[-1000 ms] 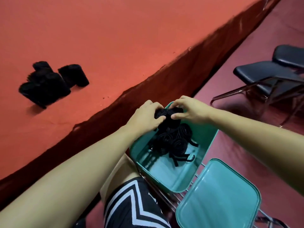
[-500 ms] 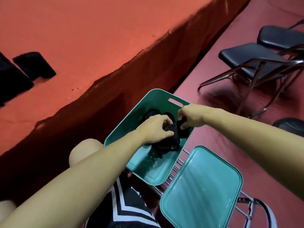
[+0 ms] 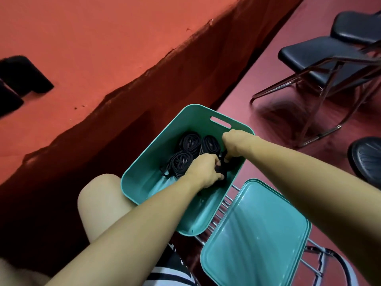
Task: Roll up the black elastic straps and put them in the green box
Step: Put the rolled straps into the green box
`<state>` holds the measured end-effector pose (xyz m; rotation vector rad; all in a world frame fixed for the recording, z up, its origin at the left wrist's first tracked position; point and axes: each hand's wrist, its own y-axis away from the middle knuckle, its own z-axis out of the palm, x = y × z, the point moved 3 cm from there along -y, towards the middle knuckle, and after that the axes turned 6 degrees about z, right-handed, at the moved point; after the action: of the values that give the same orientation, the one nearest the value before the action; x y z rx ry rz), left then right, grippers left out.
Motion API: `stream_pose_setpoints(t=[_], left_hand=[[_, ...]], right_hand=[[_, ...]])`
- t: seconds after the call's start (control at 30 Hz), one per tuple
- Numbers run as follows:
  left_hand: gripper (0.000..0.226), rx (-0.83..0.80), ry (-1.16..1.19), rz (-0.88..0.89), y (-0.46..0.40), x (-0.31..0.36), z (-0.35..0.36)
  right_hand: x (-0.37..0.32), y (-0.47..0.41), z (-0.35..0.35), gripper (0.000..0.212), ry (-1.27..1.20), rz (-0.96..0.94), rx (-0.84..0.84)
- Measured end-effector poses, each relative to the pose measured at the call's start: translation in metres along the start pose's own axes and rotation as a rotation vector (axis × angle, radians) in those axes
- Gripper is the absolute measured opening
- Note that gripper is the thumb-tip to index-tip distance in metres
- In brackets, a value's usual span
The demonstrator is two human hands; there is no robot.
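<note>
Rolled black elastic strap (image 3: 223, 169), held between both hands low inside the green box (image 3: 144, 172) against its right-hand wall; the strap is largely hidden by the fingers, so how tightly it is coiled cannot be told. Left hand (image 3: 203, 172): fingers curled over the strap from the near side. Right hand (image 3: 233, 144): fingers curled down onto the same strap from the far side, wrist crossing the box rim. Just beyond and to the left of the hands, three finished rolls (image 3: 189, 142) stand on edge, touching one another, with a loose tail trailing from the nearest one. The step in hand appears to be seating the new roll beside these. It is done well, in judgement, by pressing the coil down on edge against its neighbours and the wall, tucking the free end under before either hand lets go, and releasing one hand at a time so the elastic cannot spring open. The box rests on a wire rack (image 3: 224, 205) near the person's knee (image 3: 99, 195); its lid (image 3: 255, 234) lies open side up below the right forearm. Far to the left of the hands, dark strap bundles (image 3: 22, 75) wait on the red table (image 3: 103, 48). Black chairs (image 3: 321, 56) stand beyond the right arm.
</note>
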<state>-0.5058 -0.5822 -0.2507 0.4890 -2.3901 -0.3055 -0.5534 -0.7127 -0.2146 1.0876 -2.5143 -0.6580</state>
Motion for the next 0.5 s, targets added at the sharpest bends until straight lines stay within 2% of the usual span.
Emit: stream_pose_setpoints(t=[0.1,0.2,0.5], left_hand=[[0.050,0.075,-0.068,-0.027,-0.005,-0.007,0.008],[0.061,0.143,-0.166,-0.065,-0.009,-0.007,0.012],[0.080,0.205,-0.123,-0.090,-0.013,-0.008,0.024]], right_hand=[[0.001,-0.010,0.004,0.056,-0.021,0.007,-0.007],[0.001,-0.016,0.008,0.045,-0.019,0.014,-0.020],[0.002,-0.026,0.015,0.033,-0.002,0.003,-0.100]])
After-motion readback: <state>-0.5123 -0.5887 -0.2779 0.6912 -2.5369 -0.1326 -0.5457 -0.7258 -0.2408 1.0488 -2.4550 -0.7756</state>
